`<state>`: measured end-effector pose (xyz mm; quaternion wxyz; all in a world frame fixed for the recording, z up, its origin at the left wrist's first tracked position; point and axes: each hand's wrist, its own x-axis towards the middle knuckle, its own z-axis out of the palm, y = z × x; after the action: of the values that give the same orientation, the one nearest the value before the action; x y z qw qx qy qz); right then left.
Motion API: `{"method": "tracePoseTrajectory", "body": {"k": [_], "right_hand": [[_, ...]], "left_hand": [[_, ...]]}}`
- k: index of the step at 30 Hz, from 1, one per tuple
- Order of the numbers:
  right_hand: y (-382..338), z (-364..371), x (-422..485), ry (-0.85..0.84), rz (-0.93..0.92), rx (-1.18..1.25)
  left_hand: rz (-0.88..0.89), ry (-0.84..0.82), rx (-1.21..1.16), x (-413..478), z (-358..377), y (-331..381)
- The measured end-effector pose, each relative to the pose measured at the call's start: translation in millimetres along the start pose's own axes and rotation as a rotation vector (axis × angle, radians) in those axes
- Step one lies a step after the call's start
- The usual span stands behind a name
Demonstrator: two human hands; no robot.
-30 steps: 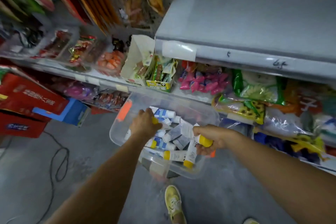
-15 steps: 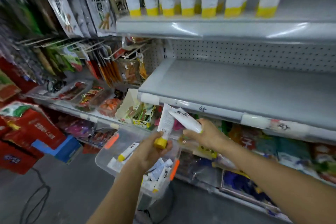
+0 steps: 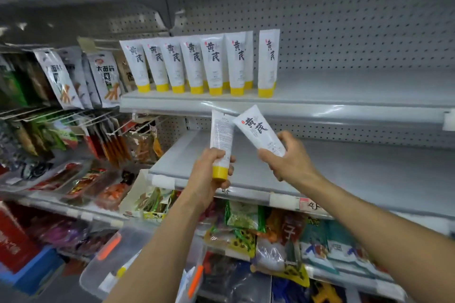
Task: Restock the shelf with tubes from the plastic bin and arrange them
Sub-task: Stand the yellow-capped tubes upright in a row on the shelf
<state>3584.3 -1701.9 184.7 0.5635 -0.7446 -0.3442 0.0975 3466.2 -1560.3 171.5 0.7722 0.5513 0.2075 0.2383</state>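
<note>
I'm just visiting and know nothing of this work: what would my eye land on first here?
The two hands mid-frame: the left hand grips a white tube roughly upright near its yellow cap, and the right hand holds a second tube tilted, its bold lettering facing you. Above them, a row of matching tubes stands cap-down on the upper shelf. Low left sits the clear plastic bin with orange latches.

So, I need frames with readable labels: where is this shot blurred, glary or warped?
Head view: motion blur smears the top-left corner. Head view: print on the shelved tubes and the tube in the right hand is sharp. Head view: glare streaks the shelf edge, which the lens bows; the plastic bin is soft.
</note>
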Motion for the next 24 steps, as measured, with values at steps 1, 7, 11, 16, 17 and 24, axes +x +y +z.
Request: {"method": "tracePoseTrajectory", "body": {"k": [1,7,11,16,17,24], "right_hand": [[-7,-7,5,0.036,-0.024,0.039],[-41,-51,51,0.22,-0.089,0.12],[-54,-80,86,0.283,-0.144,0.013],[-53,-97,128,0.329,-0.117,-0.156],[-52,-97,135,0.332,-0.111,-0.169],[-43,-97,172,0.313,-0.045,-0.235]], "left_hand": [[0.054,0.013,0.067,4,8,8],[0.255,0.059,0.23,27,49,52],[0.368,0.041,0.315,42,67,69],[0.468,0.039,0.426,62,72,71],[0.48,0.044,0.434,66,74,71],[0.56,0.036,0.484,87,76,75]]}}
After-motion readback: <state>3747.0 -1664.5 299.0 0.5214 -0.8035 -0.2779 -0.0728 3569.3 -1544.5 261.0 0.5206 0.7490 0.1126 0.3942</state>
